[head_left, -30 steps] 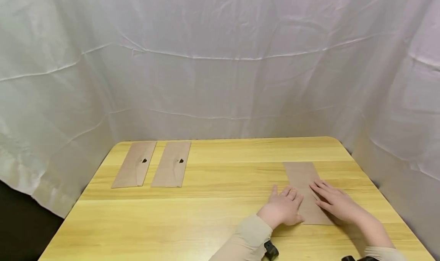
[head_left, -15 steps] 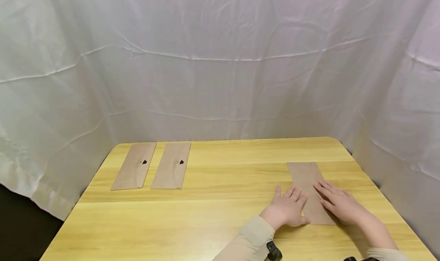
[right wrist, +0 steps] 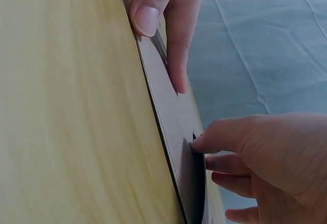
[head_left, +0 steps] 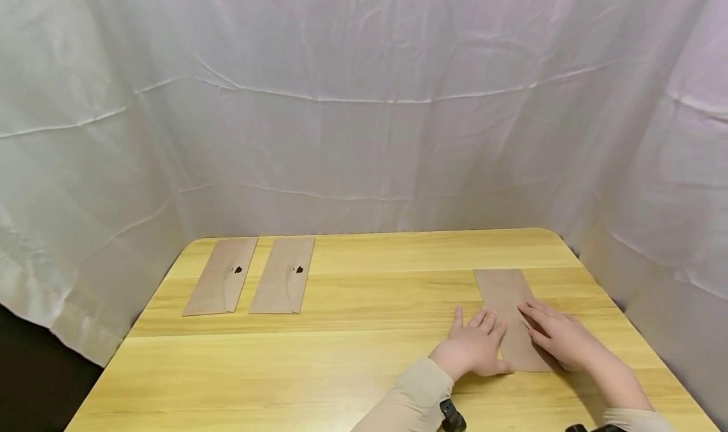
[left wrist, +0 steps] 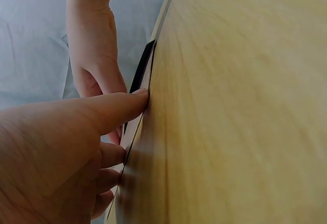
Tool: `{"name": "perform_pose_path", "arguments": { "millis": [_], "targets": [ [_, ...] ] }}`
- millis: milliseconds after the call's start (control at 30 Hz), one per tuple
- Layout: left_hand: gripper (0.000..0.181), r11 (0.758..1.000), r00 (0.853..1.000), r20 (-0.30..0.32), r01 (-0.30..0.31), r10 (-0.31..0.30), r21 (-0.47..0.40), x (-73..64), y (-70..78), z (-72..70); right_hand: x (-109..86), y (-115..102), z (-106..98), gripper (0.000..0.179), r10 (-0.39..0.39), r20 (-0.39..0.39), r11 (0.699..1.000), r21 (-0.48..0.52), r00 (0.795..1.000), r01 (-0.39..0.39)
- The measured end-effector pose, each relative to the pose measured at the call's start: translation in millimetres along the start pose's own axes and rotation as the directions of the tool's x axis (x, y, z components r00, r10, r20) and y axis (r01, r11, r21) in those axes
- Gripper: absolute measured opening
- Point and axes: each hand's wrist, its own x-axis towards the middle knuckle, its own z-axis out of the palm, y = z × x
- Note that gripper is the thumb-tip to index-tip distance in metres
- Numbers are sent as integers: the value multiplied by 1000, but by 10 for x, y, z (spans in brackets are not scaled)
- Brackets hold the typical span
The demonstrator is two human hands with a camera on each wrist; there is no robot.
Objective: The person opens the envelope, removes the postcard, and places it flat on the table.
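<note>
A brown paper envelope (head_left: 502, 288) lies flat near the table's right side, its long side running away from me. My left hand (head_left: 473, 348) rests across its left edge with fingers spread and thumb near the close corner. At the right edge, my right hand (head_left: 563, 338) pinches the flap between thumb and fingers. In the right wrist view the right thumb (right wrist: 225, 134) sits on the flap's edge, with a dark gap under the raised paper (right wrist: 196, 183). The left wrist view shows the left thumb (left wrist: 122, 109) along the envelope's near edge; the right fingers are partly hidden there.
Two matching envelopes (head_left: 218, 280) (head_left: 282, 277), each with a small black mark, lie side by side at the table's far left. White curtains (head_left: 364, 141) hang behind and beside the wooden table (head_left: 256, 381).
Both hands and the envelope between them have shifted slightly right since a second ago. Over the last half second they hold nearly still. The two envelopes at left stay in place.
</note>
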Motion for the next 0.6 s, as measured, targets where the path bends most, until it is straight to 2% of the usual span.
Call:
{"name": "perform_pose_path", "arguments": {
  "millis": [167, 333, 433, 600],
  "targets": [
    [76, 1000, 1000, 6, -2, 2, -11, 16, 4, 4, 5, -18, -22, 48, 13, -11, 999, 31, 1000, -13],
    [76, 1000, 1000, -1, 7, -7, 3, 6, -1, -9, 23, -33, -62, 50, -7, -59, 999, 42, 998, 10],
    [76, 1000, 1000, -6, 13, -13, 8, 0, -14, -11, 31, -35, -87, 52, -30, -109, 999, 17, 994, 32],
    [75, 1000, 1000, -10, 14, -14, -1, 0, -25, -10, 36, -4, -106, 55, -62, -171, 995, -90, 983, 47]
  ]
}}
